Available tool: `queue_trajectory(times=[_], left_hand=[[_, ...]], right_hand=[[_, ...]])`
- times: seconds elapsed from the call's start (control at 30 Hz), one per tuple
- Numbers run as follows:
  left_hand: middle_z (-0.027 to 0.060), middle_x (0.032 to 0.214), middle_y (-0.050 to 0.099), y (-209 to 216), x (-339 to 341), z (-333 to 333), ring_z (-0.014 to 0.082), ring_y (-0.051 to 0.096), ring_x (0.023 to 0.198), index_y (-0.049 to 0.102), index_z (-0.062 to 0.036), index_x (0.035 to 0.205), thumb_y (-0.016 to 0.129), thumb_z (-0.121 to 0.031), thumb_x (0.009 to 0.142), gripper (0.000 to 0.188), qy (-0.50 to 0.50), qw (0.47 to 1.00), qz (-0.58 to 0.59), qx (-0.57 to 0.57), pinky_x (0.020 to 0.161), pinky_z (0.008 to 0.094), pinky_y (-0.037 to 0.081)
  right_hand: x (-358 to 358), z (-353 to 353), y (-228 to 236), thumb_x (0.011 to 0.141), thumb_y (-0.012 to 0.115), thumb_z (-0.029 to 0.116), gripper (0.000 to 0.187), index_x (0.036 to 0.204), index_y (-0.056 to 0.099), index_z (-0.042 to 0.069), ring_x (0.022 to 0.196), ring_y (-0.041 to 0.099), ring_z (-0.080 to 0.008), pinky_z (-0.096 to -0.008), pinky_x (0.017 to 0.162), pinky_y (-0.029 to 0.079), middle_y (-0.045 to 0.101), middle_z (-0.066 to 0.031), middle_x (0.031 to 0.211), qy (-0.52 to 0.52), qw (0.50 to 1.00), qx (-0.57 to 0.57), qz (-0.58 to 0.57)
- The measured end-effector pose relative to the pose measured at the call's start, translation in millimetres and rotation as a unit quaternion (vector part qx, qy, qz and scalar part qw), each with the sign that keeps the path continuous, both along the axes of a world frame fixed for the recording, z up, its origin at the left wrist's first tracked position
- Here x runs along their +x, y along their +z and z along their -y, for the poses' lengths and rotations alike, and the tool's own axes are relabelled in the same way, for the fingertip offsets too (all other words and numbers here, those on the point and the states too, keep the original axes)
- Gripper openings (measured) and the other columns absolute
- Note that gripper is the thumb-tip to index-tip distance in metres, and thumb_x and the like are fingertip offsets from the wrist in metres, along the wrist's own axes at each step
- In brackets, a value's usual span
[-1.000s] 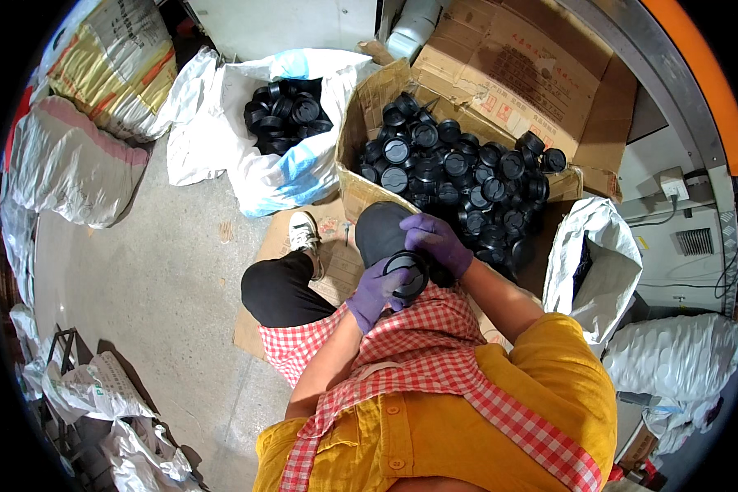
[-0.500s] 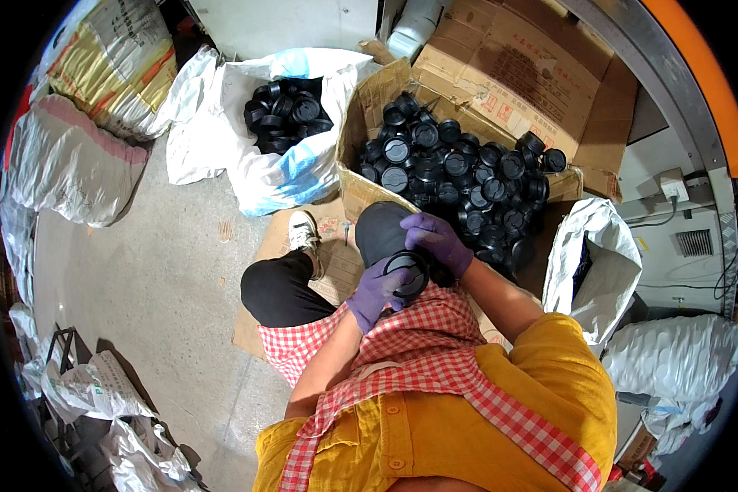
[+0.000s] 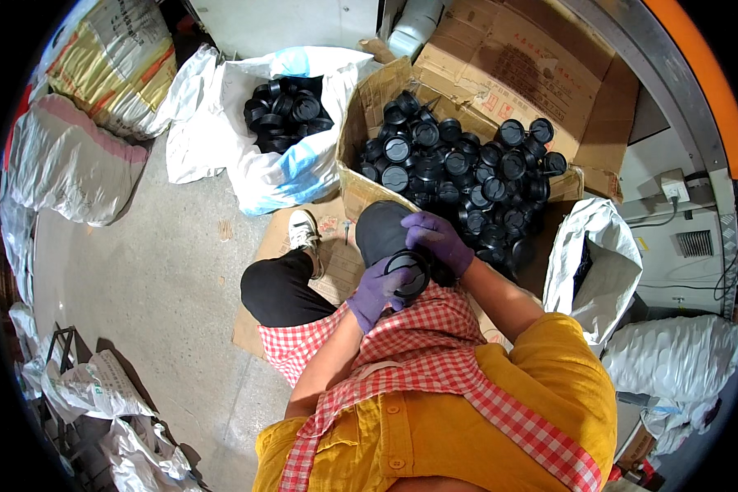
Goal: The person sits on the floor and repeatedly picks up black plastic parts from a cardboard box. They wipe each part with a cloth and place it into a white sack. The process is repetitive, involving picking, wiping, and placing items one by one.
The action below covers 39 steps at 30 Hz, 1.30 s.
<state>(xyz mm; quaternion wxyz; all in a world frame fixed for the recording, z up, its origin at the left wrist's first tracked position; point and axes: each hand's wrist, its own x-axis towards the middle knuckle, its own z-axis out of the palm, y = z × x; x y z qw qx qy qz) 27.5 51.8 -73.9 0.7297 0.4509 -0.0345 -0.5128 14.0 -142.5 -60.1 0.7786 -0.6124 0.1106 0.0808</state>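
Over my lap, my purple-gloved left hand [image 3: 375,294] grips a round black plastic lid [image 3: 410,275], fingers around its lower left edge and its disc face up. My gloved right hand [image 3: 439,240] is closed just above and to the right of the lid, beside my right knee. A dark shape shows under it, and I cannot make out what its fingers hold. Ahead of my hands a cardboard box [image 3: 354,187] holds a heap of similar black lids [image 3: 459,168].
Left of the box stands a white sack [image 3: 254,184] with more black round pieces [image 3: 283,115]. An open white bag [image 3: 611,262] is at right, near a cabinet with a plug [image 3: 673,189]. Stuffed sacks [image 3: 82,168] line the left. Flattened cardboard [image 3: 336,275] lies underfoot.
At the far right of the heap, lids have shifted, and two round faces now show higher up. My hands and the lid have hardly moved.
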Motion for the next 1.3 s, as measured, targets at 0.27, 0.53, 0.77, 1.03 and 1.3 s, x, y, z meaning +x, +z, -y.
queue_trajectory(times=[0.27,0.53,0.77,1.03,1.3], left_hand=[[0.0054,0.075,0.055,3.0,0.7,-0.1,0.0121,0.048,0.054,0.056,-0.0026,0.103,0.056,-0.021,0.084,0.026,-0.003,1.000,-0.006,-0.008,0.044,0.0223,0.036],[0.0056,0.074,0.053,8.6,1.5,0.3,0.0125,0.047,0.054,0.055,-0.0026,0.103,0.053,-0.017,0.086,0.022,-0.008,0.999,0.027,0.022,0.044,0.0225,0.036],[0.0067,0.075,0.053,-3.5,1.6,-0.1,0.0142,0.047,0.055,0.054,-0.0024,0.103,0.054,-0.018,0.086,0.023,-0.011,0.999,0.035,-0.002,0.045,0.0234,0.037],[0.0068,0.074,0.052,6.3,2.1,0.7,0.0145,0.046,0.055,0.053,-0.0026,0.103,0.055,-0.019,0.085,0.024,-0.015,1.000,0.009,0.009,0.045,0.0243,0.036],[0.0045,0.080,0.057,25.6,2.8,-1.3,0.0126,0.052,0.060,0.056,-0.0023,0.103,0.058,-0.021,0.084,0.027,-0.027,0.998,0.037,0.051,0.049,0.0239,0.041]], right_hand=[[0.7,1.9,-1.8,0.083,0.057,0.022,0.029,0.105,0.057,0.002,0.073,0.056,-0.0103,-0.0238,0.071,0.045,0.061,-0.0033,0.078,0.016,1.000,-0.019,0.005],[1.1,3.7,-5.6,0.083,0.057,0.025,0.032,0.106,0.056,0.002,0.073,0.056,-0.0105,-0.0236,0.071,0.044,0.061,-0.0034,0.079,0.023,1.000,-0.022,0.002],[2.0,4.5,-9.7,0.085,0.058,0.020,0.029,0.106,0.056,0.000,0.072,0.056,-0.0107,-0.0249,0.069,0.046,0.060,-0.0040,0.079,0.017,1.000,-0.006,0.011],[2.5,5.2,-8.6,0.085,0.059,0.017,0.028,0.107,0.056,0.000,0.071,0.056,-0.0106,-0.0254,0.069,0.047,0.060,-0.0037,0.080,0.022,1.000,0.007,0.010],[-6.9,4.8,1.4,0.081,0.065,0.025,0.037,0.110,0.058,0.003,0.087,0.058,-0.0146,-0.0285,0.080,0.046,0.061,-0.0055,0.093,0.121,0.991,-0.061,0.017]])
